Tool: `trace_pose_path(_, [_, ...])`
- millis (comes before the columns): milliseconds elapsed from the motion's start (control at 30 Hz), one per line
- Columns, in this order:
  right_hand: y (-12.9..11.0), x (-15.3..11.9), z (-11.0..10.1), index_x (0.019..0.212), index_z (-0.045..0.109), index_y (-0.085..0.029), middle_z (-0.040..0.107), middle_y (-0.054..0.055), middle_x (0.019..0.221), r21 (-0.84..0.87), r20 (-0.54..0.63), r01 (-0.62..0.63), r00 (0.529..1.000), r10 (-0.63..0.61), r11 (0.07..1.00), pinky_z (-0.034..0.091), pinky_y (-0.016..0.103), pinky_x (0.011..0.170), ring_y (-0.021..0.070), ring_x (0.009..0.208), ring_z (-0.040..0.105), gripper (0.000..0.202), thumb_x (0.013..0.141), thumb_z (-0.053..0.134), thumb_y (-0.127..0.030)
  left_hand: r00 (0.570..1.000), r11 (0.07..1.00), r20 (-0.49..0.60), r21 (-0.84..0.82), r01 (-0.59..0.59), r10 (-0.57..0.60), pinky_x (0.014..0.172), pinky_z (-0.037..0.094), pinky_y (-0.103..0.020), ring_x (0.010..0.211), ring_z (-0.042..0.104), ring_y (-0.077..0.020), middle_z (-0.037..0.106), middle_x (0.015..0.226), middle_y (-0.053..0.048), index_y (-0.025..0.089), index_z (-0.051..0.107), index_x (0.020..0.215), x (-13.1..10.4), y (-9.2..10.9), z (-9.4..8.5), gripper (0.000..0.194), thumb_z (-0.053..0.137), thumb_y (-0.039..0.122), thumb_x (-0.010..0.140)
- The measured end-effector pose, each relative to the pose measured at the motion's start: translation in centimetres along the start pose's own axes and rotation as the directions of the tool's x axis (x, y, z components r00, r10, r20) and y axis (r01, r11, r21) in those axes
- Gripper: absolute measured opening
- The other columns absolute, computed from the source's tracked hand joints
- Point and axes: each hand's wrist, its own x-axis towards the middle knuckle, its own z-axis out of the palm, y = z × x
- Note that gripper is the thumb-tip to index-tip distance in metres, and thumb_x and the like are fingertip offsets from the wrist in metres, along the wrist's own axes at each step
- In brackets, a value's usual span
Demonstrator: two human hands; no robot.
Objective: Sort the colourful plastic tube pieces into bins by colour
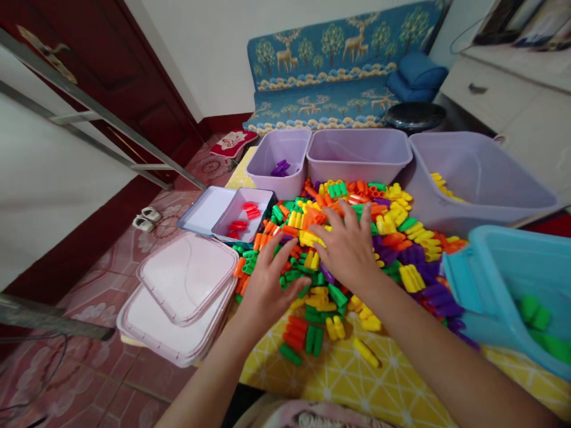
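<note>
A heap of plastic building pieces [321, 279] in green, yellow, orange, red and purple spreads over the table in front of me. Over its left part is my left hand [270, 282], fingers apart, with nothing visible in it. My right hand [348, 246] reaches further into the heap, its fingers spread over yellow and orange pieces; nothing shows in its grip. Whether the fingertips touch the pieces I cannot tell. Close to my left hand, a small white tray [223, 223] holds a few red pieces. Near my right forearm stand loose purple pieces [439, 300].
Behind the heap stand three lilac bins: left [279, 181] with purple pieces, middle [357, 169], right [486, 208] with yellow ones. A blue bin [459, 285] at right holds green pieces. Stacked lids [187, 279] lie at the table's left edge. A patterned sofa [321, 59] stands beyond.
</note>
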Motion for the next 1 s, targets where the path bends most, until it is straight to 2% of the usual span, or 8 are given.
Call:
trace_pose_path(100, [2.3, -1.6, -1.0, 0.115, 0.063, -0.024, 0.041, 0.010, 0.143, -0.024, -0.078, -0.167, 0.983, 0.165, 0.986, 0.009, 0.069, 0.106, 0.0387, 0.136, 0.024, 0.037, 0.081, 0.062, -0.038, 0.993, 0.995, 0.067, -0.046, -0.094, 0.097, 0.112, 0.028, -0.050, 0.140, 0.023, -0.0307, 0.021, 0.153, -0.012, 0.026, 0.032, 0.142, -3.0, 1.4, 1.9, 0.076, 0.062, 0.052, 0.078])
trace_pose_path(200, [3.0, -6.0, -1.4, 0.126, 0.055, -0.023, 0.032, 0.013, 0.149, 0.000, -0.111, -0.238, 0.965, 0.236, 0.971, 0.016, 0.066, 0.106, 0.0382, 0.137, 0.023, 0.051, 0.081, 0.060, -0.047, 0.955, 0.976, 0.202, -0.001, -0.220, 0.215, 0.111, 0.015, -0.063, 0.142, 0.014, -0.0377, 0.014, 0.156, -0.010, 0.032, 0.030, 0.143, -5.8, 2.1, 2.7, 0.087, 0.065, 0.062, 0.069])
trace_pose_path(333, [2.2, -13.9, -0.7, 0.134, 0.045, -0.021, 0.026, 0.015, 0.151, 0.077, -0.031, -0.205, 0.978, 0.208, 0.976, 0.020, 0.063, 0.108, 0.0379, 0.138, 0.024, 0.065, 0.078, 0.060, -0.051, 0.927, 0.978, 0.335, 0.061, -0.198, 0.166, 0.107, 0.014, -0.069, 0.141, 0.007, -0.0430, 0.006, 0.157, -0.012, 0.032, 0.027, 0.145, -8.3, 1.5, 3.3, 0.096, 0.069, 0.063, 0.064])
trace_pose_path(467, [1.1, -17.9, 0.9, 0.140, 0.034, -0.020, 0.020, 0.018, 0.153, 0.115, -0.015, -0.197, 0.980, 0.200, 0.974, 0.023, 0.064, 0.106, 0.0399, 0.137, 0.023, 0.073, 0.078, 0.063, -0.044, 0.947, 0.986, 0.299, 0.080, -0.145, 0.115, 0.106, 0.018, -0.068, 0.142, 0.005, -0.0415, -0.001, 0.157, -0.011, 0.032, 0.026, 0.145, -8.2, 1.5, 4.8, 0.083, 0.067, 0.047, 0.074])
trace_pose_path(633, [0.4, -15.4, 2.5, 0.139, 0.033, -0.026, 0.012, 0.013, 0.155, 0.197, -0.079, -0.138, 0.985, 0.156, 0.971, 0.027, 0.061, 0.107, 0.0358, 0.139, 0.022, 0.066, 0.080, 0.060, -0.021, 0.963, 0.988, 0.224, 0.017, -0.156, 0.148, 0.108, 0.025, -0.060, 0.143, 0.011, -0.0369, -0.003, 0.157, -0.012, 0.028, 0.025, 0.146, -5.1, 2.4, 6.5, 0.084, 0.066, 0.021, 0.073])
trace_pose_path(800, [0.9, -10.2, 2.4, 0.138, 0.037, -0.024, 0.014, 0.012, 0.155, 0.230, -0.109, -0.082, 0.988, 0.110, 0.970, 0.025, 0.058, 0.109, 0.0326, 0.140, 0.020, 0.067, 0.075, 0.052, -0.006, 0.977, 0.980, 0.083, 0.011, -0.200, 0.198, 0.110, 0.023, -0.058, 0.143, 0.013, -0.0345, 0.002, 0.157, -0.012, 0.025, 0.032, 0.142, -0.5, 2.0, 6.8, 0.079, 0.063, 0.014, 0.070])
trace_pose_path(900, [2.4, -5.8, 1.9, 0.127, 0.050, -0.020, 0.022, 0.011, 0.153, 0.226, -0.110, -0.074, 0.989, 0.101, 0.971, 0.025, 0.056, 0.110, 0.0314, 0.140, 0.021, 0.059, 0.072, 0.050, -0.002, 0.979, 0.980, 0.040, 0.012, -0.198, 0.198, 0.110, 0.027, -0.055, 0.142, 0.016, -0.0333, 0.014, 0.155, -0.012, 0.022, 0.038, 0.138, 3.3, 1.7, 6.8, 0.074, 0.062, 0.014, 0.069])
trace_pose_path(1000, [4.1, -1.3, 1.5, 0.120, 0.056, -0.019, 0.026, 0.012, 0.151, 0.228, -0.092, -0.103, 0.988, 0.127, 0.968, 0.030, 0.054, 0.108, 0.0326, 0.136, 0.029, 0.048, 0.074, 0.055, -0.008, 0.986, 0.987, -0.032, 0.026, -0.161, 0.162, 0.108, 0.032, -0.050, 0.135, 0.029, -0.0330, 0.031, 0.144, -0.016, 0.018, 0.043, 0.134, 7.5, 1.4, 6.9, 0.065, 0.064, 0.019, 0.072])
